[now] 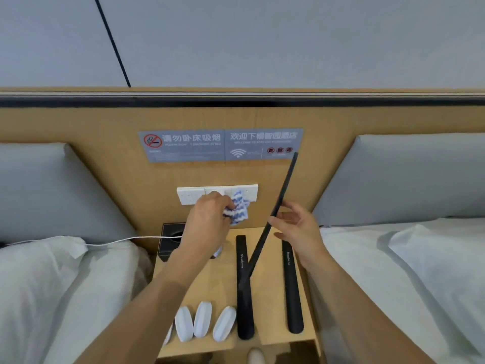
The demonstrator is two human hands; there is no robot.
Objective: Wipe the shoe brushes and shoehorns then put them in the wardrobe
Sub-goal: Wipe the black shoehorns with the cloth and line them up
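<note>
While three white shoe brushes (202, 323) line the bench's (270, 334) near edge beside two flat shoehorns (243, 292), my right hand (296, 229) pinches a third shoehorn (278, 206) aloft; my left hand's (210, 219) fingers clutch the striped cloth (240, 208).

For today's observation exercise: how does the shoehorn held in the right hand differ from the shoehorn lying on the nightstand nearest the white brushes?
The held shoehorn is raised and slanted, edge-on; the lying shoehorn rests flat, broad face up. The right hand holds the first; nothing grips the second, though the first's lower end crosses it. Both are long and black.
</note>
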